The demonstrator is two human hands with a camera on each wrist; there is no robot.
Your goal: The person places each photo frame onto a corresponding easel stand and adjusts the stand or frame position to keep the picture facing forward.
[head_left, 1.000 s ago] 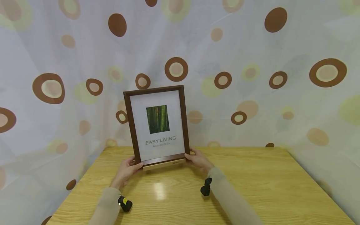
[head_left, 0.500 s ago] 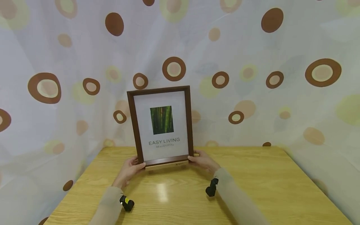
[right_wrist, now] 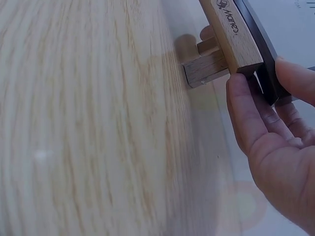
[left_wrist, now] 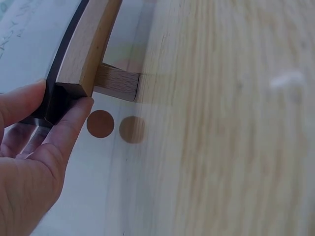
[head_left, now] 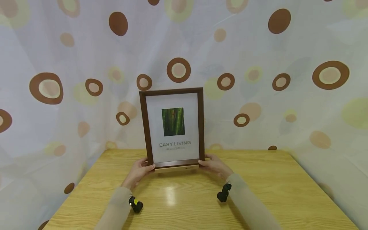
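Observation:
A brown picture frame [head_left: 173,127] stands nearly upright at mid-table, leaning slightly left, with a green bamboo picture and "EASY LIVING" on its white sheet. Its lower left corner is pinched by my left hand [head_left: 139,172], thumb in front and fingers behind and below. My right hand [head_left: 215,166] grips the lower right corner likewise. Under the frame's bottom edge is a light wooden easel [left_wrist: 81,64], its ledge touched by fingers of both hands. The right wrist view shows lettering on the easel [right_wrist: 236,39]. Whether the easel's feet touch the table cannot be told.
The glossy wood-grain table [head_left: 258,191] extends to both sides and in front of the hands. A white curtain [head_left: 258,41] with brown and green circles hangs behind and at the sides. Black wrist cameras [head_left: 135,204] sit on both sleeves.
The picture frame and both hands have moved to the right. The frame has turned from a stronger left lean to nearly upright. Both hands keep their hold on its lower corners.

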